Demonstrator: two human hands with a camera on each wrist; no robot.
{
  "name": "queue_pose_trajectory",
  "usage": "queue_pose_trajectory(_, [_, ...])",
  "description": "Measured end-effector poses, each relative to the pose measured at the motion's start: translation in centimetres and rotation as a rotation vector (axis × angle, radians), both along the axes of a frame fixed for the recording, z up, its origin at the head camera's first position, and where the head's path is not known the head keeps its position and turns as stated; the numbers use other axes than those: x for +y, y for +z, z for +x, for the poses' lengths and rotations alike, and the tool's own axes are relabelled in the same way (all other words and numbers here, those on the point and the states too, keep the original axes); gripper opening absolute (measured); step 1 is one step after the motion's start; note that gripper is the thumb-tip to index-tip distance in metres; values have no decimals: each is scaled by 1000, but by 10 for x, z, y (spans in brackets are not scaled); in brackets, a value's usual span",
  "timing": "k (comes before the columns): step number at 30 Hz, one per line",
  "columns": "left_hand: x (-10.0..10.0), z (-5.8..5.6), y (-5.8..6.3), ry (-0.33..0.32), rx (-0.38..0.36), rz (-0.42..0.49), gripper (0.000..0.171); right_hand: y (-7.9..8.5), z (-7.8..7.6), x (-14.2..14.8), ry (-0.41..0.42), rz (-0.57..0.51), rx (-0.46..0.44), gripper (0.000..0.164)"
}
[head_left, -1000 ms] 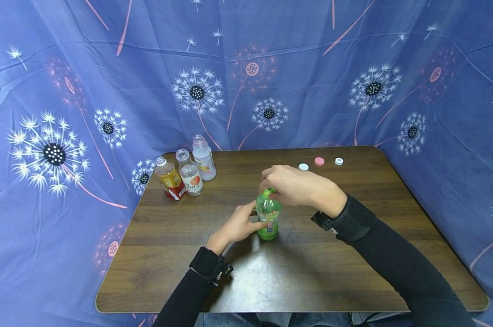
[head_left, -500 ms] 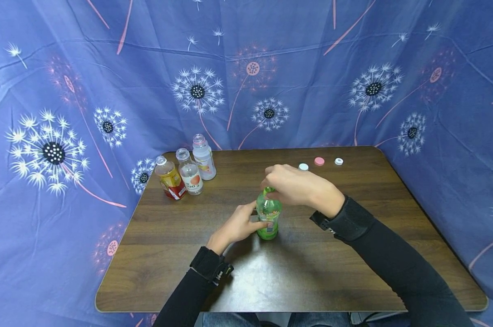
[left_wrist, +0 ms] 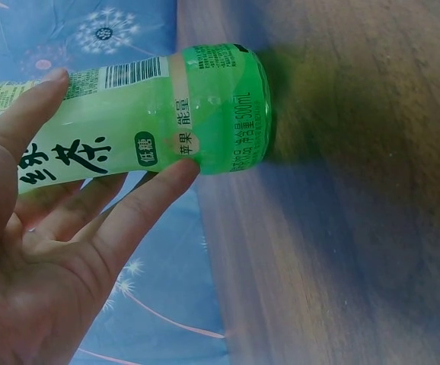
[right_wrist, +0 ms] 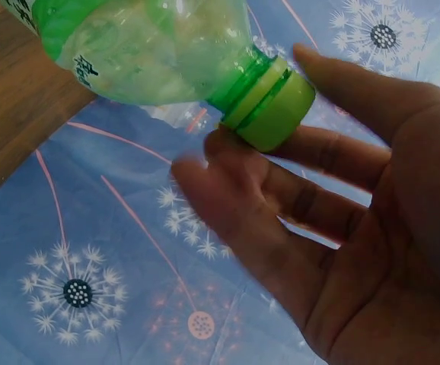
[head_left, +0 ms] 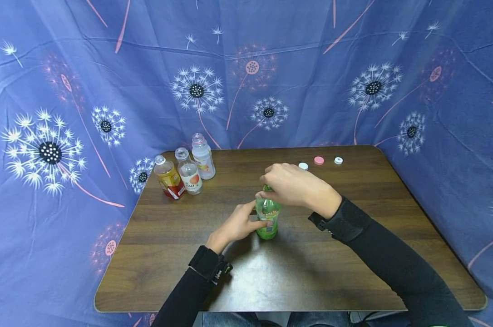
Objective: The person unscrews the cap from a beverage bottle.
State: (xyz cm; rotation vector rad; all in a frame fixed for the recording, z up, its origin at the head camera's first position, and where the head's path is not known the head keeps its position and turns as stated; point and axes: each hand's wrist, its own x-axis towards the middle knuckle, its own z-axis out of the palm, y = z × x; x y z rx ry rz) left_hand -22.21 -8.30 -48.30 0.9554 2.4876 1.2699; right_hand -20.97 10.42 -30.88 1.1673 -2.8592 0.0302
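A green plastic tea bottle [head_left: 268, 210] stands upright near the middle of the table. My left hand [head_left: 237, 224] holds its body from the left, the thumb across the front of the label. In the left wrist view, the thumb and fingers lie on opposite sides of the bottle [left_wrist: 227, 106]. Above it, my right hand [head_left: 297, 187] reaches over the neck and hides most of the top in the head view. In the right wrist view, the light green cap [right_wrist: 282, 114] sits on the neck between the thumb and curled fingers, which are partly blurred.
Three uncapped bottles stand at the table's back left: one with a yellow-red label [head_left: 170, 181], a clear one [head_left: 190, 176] and a pale one [head_left: 204, 160]. A white cap [head_left: 303, 166], a pink cap [head_left: 318, 160] and another white cap [head_left: 338, 160] lie at the back right.
My right hand has turned and shifted slightly around the bottle's top, its fingers now lower over the neck. My left hand and the green bottle stay in place.
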Motion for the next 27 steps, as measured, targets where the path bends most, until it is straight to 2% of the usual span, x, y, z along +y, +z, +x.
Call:
queue_pose_trajectory(3, [-1, 0, 0, 1, -4, 0, 59, 6, 0, 3, 38, 2, -28, 27])
queue_pose_trajectory(6, [0, -1, 0, 3, 6, -1, 55, 13, 0, 7, 121, -48, -90, 25])
queue_pose_trajectory(10, [-1, -1, 0, 10, 8, -19, 52, 17, -3, 9, 228, -122, -171, 46])
queue_pose_trajectory(13, [-1, -1, -1, 6, 2, -21, 52, 15, -5, 9, 271, -123, -178, 47])
queue_pose_trajectory(19, [-2, -1, -2, -4, -5, -17, 53, 12, -7, 8, 296, -99, -161, 44])
queue_pose_trajectory(27, [-2, -2, -1, -23, 0, -2, 53, 15, -10, 6, 266, -79, -190, 48])
